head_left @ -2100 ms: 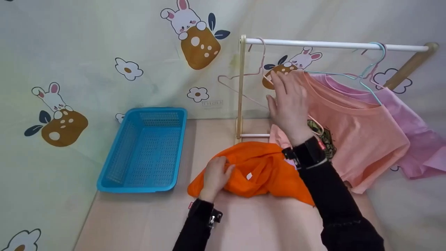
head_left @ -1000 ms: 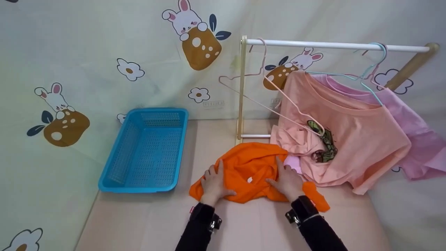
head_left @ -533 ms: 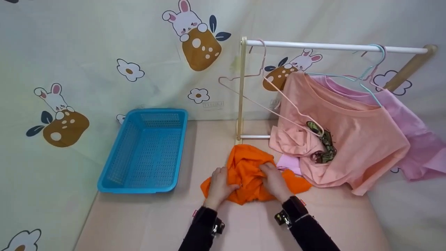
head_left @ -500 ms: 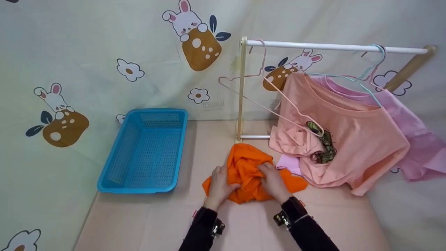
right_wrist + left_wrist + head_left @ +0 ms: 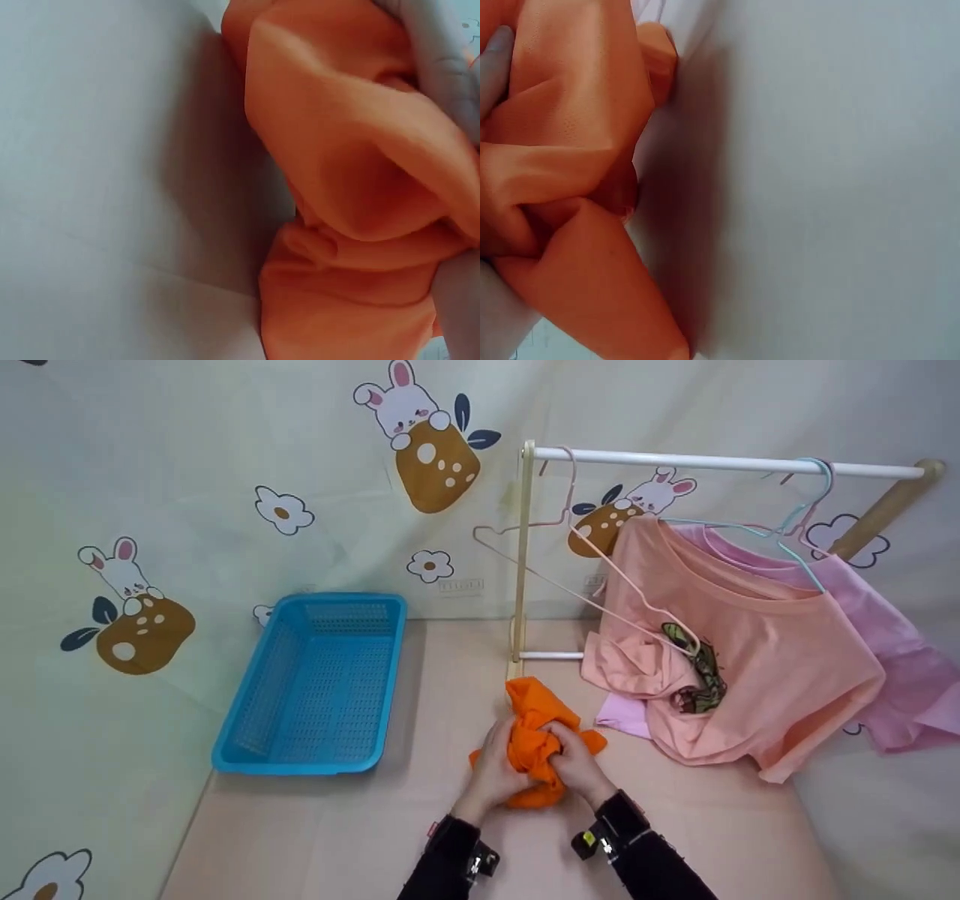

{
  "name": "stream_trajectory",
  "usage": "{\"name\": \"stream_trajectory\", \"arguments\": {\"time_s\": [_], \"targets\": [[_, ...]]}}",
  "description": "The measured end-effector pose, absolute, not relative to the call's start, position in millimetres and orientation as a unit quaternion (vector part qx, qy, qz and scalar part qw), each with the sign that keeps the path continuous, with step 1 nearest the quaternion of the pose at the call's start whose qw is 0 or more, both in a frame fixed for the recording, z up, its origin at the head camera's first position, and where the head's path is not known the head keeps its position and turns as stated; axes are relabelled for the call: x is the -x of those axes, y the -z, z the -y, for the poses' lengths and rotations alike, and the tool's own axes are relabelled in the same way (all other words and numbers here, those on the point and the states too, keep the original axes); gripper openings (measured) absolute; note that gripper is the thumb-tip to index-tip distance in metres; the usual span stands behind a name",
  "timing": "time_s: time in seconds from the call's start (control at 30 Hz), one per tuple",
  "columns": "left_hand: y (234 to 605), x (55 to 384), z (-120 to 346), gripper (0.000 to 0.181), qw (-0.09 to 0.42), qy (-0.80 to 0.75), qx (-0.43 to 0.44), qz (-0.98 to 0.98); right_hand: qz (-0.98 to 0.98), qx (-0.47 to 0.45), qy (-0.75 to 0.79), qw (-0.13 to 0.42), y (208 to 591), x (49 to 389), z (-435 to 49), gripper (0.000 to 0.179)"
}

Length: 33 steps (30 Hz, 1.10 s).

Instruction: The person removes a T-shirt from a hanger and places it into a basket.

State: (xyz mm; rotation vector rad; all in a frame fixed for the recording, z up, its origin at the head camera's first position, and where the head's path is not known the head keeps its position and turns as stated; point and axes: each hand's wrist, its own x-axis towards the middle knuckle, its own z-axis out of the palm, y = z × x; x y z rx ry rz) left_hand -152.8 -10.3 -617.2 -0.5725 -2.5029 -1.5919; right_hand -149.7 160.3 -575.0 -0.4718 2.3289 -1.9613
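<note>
Both hands hold a bunched orange shirt (image 5: 534, 750) just above the table, one from each side. My left hand (image 5: 493, 776) grips its left side, the thumb lying across the front. On the right, my right hand (image 5: 576, 765) curls its fingers into the folds. Loose ends of the cloth stick out at the top and right. The left wrist view shows creased orange cloth (image 5: 577, 150) with fingers at its left edge. In the right wrist view, rounded folds of the shirt (image 5: 337, 150) lie between the thumb and fingers. Some fingertips are hidden in the cloth.
A blue plastic basket (image 5: 390, 675) stands at the left on the table (image 5: 315, 840). Behind the hands is a rack with a white rail (image 5: 675, 459). A pink hanger (image 5: 570, 495) hangs bare; a peach T-shirt (image 5: 772, 660) and a pink shirt (image 5: 900, 637) hang at right.
The right hand came down from near the hanger to the orange shirt. Both hands then drew closer together, and the spread shirt is now gathered into a small bundle.
</note>
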Motion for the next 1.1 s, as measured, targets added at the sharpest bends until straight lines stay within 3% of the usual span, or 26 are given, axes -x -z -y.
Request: {"name": "stream_trajectory", "arguments": {"time_s": [0.13,0.2,0.43,0.63,0.97,1.1], "targets": [[616.3,151.0,8.6,0.079,0.091,0.520,0.171,0.832,-0.751,0.154,0.639,0.054,569.1,146.4,-158.2,0.037],[615.6,150.5,9.4,0.074,0.116,0.505,0.157,0.841,-0.756,0.177,0.629,0.041,574.9,148.1,-157.6,0.038],[603.6,154.1,23.9,0.063,0.188,0.439,0.131,0.869,-0.792,0.320,0.503,-0.129,591.5,163.4,-168.9,0.045],[570.7,154.6,53.4,0.057,0.204,0.436,0.077,0.873,-0.841,0.295,0.407,-0.199,595.9,169.6,-197.0,0.056],[486.9,177.6,125.3,0.051,0.314,0.424,0.080,0.845,-0.864,0.257,0.359,-0.243,600.9,174.5,-249.6,0.067],[462.9,191.8,163.0,0.047,0.335,0.396,0.065,0.853,-0.874,0.232,0.349,-0.246,601.9,172.9,-266.7,0.068]]}}
